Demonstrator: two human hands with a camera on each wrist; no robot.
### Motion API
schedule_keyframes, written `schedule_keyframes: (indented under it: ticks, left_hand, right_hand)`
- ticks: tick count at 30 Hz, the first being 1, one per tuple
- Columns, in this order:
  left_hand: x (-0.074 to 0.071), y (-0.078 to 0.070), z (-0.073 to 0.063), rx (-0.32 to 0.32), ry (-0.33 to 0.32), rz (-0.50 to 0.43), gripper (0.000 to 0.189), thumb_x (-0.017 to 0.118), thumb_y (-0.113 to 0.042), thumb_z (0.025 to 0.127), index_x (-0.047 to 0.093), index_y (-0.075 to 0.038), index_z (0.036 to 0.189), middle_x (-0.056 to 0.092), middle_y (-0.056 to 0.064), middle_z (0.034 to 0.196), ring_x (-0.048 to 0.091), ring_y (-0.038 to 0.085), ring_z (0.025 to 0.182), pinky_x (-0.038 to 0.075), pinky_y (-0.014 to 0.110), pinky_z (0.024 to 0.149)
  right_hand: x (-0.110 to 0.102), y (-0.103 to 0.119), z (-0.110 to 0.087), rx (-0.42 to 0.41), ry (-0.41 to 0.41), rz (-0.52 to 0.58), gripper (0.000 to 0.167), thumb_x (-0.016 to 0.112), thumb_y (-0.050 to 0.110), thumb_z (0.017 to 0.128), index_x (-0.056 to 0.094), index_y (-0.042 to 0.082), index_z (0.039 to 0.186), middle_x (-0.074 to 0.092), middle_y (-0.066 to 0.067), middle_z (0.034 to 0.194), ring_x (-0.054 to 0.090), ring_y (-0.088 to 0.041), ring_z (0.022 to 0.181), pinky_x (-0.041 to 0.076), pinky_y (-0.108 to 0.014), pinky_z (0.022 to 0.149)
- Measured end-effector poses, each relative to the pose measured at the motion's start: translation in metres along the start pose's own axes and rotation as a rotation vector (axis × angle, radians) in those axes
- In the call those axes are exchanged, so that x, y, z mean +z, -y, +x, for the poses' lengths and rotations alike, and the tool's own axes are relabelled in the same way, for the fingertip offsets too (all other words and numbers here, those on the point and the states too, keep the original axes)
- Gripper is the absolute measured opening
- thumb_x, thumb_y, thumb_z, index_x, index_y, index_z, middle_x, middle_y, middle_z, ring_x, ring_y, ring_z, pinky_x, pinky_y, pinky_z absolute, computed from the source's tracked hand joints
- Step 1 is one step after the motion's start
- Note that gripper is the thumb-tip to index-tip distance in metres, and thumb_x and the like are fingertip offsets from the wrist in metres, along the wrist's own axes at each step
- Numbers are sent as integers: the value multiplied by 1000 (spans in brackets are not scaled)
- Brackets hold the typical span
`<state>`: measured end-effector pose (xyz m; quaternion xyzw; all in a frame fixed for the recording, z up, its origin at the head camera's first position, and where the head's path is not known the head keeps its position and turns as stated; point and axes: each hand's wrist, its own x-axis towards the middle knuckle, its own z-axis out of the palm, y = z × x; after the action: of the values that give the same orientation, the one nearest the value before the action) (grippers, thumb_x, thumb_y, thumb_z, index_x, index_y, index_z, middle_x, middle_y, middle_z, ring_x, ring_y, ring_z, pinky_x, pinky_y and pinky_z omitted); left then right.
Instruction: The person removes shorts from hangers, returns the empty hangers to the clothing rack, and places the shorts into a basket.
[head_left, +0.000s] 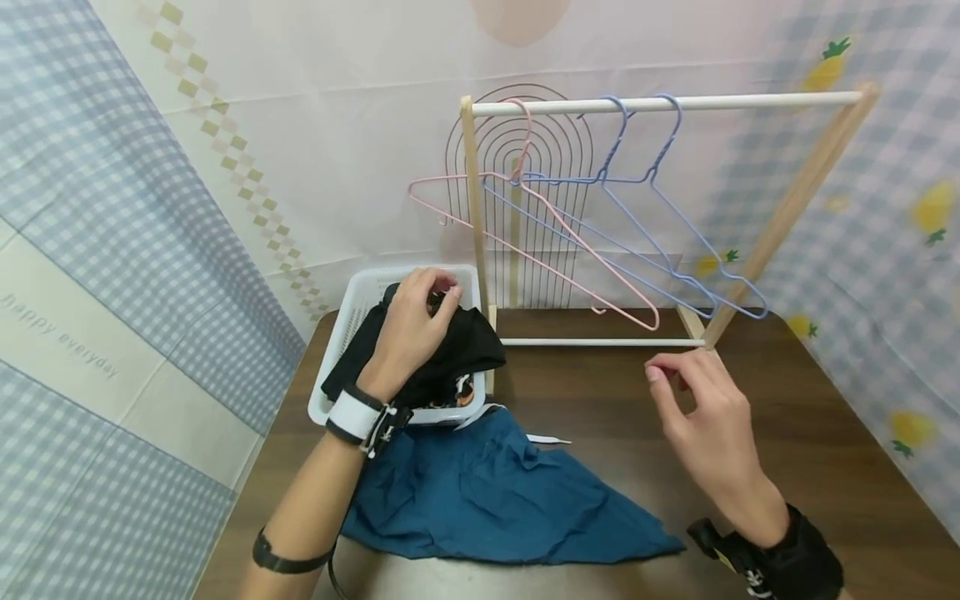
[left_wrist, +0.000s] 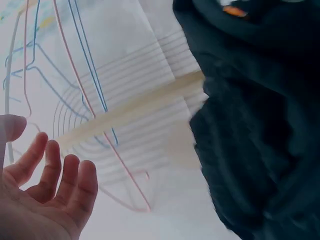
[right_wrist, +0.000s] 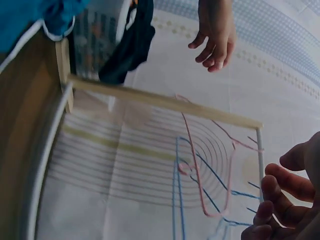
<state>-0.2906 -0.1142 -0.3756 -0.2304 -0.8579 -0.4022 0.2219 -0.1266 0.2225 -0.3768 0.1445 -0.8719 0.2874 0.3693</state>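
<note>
My left hand (head_left: 416, 321) hovers over a white plastic basket (head_left: 318, 398) holding dark folded clothes (head_left: 468, 337). Its fingers bend loosely and nothing lies between them; the left wrist view shows the same hand (left_wrist: 55, 192) apart from the dark cloth (left_wrist: 250, 130). On the table in front of the basket spreads a dark blue garment (head_left: 480, 496), with a white drawstring end (head_left: 547, 439) sticking out behind it. To the right, my right hand (head_left: 708, 421) is raised near the rack's right foot. Loosely curved and holding nothing, this hand (right_wrist: 287, 200) also appears in the right wrist view.
A wooden rack (head_left: 474, 200) with a white top bar (head_left: 720, 102) stands at the back. One pink hanger (head_left: 519, 171) and two blue hangers (head_left: 651, 173) hang from it. Its lower white bar (head_left: 600, 342) runs just above the brown table (head_left: 600, 392). Patterned curtains enclose the sides.
</note>
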Motion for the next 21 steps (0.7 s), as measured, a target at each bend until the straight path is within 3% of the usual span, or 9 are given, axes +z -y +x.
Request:
schedule_keyframes:
  ticks: [5,9,17,21]
  left_hand:
    - [-13,21,-27,-49,-44,66,21,63,-23,108,69,-5,116,65,13,117,59,32,111,47,47,98]
    - [-21,34,-40,-111,-54,100,22,64,-24,108,69,-4,116,65,15,118,59,32,113,48,47,100]
    - [-48,42,-72,-249,-64,111,23,66,-24,106,69,-5,118,66,15,119,60,35,114,46,51,100]
    - [-56,47,-83,-360,-61,111,31,65,-27,106,66,-3,125,65,18,124,58,38,119,44,54,101]
  right_hand:
    - [28,8,-16,3,32,70,20,76,-9,90,73,2,106,64,-5,93,52,-12,84,39,-18,72]
    - [41,12,-29,64,80,101,19,76,-7,92,74,4,107,64,-2,94,50,-9,82,38,-17,67]
    - [54,12,-49,161,179,93,13,76,-1,95,73,7,105,64,0,92,52,-13,80,37,-15,66]
    - [54,10,-56,195,220,63,10,76,3,96,74,9,105,64,1,93,51,-11,79,37,-16,64]
